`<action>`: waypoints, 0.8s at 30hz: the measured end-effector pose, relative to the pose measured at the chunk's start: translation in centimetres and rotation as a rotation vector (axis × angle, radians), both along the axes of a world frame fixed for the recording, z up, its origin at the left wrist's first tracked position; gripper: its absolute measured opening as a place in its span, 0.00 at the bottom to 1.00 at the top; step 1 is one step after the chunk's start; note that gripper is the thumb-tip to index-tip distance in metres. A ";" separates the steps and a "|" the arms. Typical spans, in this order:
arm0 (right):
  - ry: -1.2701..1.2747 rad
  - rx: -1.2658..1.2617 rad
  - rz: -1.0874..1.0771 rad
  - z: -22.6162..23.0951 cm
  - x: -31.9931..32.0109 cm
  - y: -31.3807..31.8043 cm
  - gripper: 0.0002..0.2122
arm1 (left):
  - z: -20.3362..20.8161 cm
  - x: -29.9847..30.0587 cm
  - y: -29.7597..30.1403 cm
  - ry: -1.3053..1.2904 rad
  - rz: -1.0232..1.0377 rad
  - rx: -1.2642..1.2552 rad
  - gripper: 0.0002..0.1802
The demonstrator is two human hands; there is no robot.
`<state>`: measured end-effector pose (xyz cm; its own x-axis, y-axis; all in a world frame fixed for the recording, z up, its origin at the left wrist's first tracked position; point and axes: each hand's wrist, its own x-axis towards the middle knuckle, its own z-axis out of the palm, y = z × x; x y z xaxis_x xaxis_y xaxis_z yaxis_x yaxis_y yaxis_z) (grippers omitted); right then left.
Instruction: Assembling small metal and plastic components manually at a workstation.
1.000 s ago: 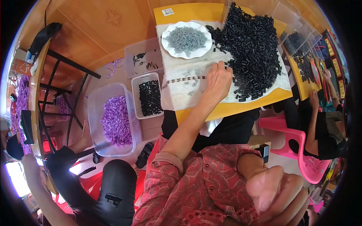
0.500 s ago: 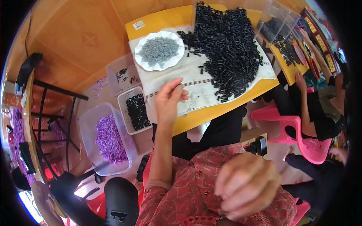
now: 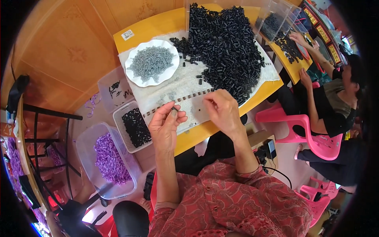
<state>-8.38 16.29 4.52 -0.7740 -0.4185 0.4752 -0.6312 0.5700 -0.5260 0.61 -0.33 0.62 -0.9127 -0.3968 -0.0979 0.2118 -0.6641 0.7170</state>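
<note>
Over the near edge of the white cloth [image 3: 189,112], my left hand [image 3: 166,130] pinches a small dark piece [image 3: 175,108] between thumb and fingertips. Just to its right, my right hand [image 3: 225,112] hovers with its fingers curled in; whatever they hold, if anything, is too blurred to make out. Beyond the hands lies a large heap of short black tube-like parts [image 3: 229,47]. A white scalloped plate [image 3: 173,71] carries many small grey translucent pieces [image 3: 152,63], and a few similar ones rest on the cloth below it.
Left of the yellow table [image 3: 183,146] stand a white basket of black parts [image 3: 136,124] and a clear tub [image 3: 136,173] of purple pieces [image 3: 112,158]. Clear plastic panels [image 3: 276,21] edge the heap. At right, another person [image 3: 316,91] works at a second table near a pink chair [image 3: 308,130].
My right hand has swung from in front of my chest up over the table, beside the left. My left hand stays over the cloth, with the dark piece now visible. The view has shifted slightly.
</note>
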 end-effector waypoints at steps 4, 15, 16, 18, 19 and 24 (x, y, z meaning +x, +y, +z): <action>0.115 0.081 -0.148 -0.8 -2.5 0.3 0.04 | 0.1 0.0 0.1 -0.007 -0.006 -0.018 0.13; 0.181 0.306 -0.208 -1.9 -5.3 -1.3 0.08 | -0.2 0.2 0.0 0.047 -0.025 -0.012 0.14; 0.155 0.286 -0.212 -1.9 -5.3 -1.4 0.07 | -0.2 0.2 0.0 0.051 -0.032 -0.002 0.15; 0.125 0.175 -0.178 -1.9 -4.9 -1.2 0.08 | -0.2 0.2 0.0 0.050 -0.035 0.006 0.15; 0.095 0.064 -0.147 -1.9 -4.6 -1.2 0.09 | -0.1 0.2 0.1 0.051 -0.041 0.012 0.15; -0.392 -0.356 -0.010 -1.2 -2.5 -1.0 0.09 | -0.1 0.3 0.4 0.067 -0.066 0.057 0.16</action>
<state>-10.86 15.25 3.30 -0.9252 -0.2756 0.2608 -0.3439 0.3186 -0.8833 0.89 0.10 0.55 -0.9419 -0.3313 -0.0564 0.2127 -0.7176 0.6632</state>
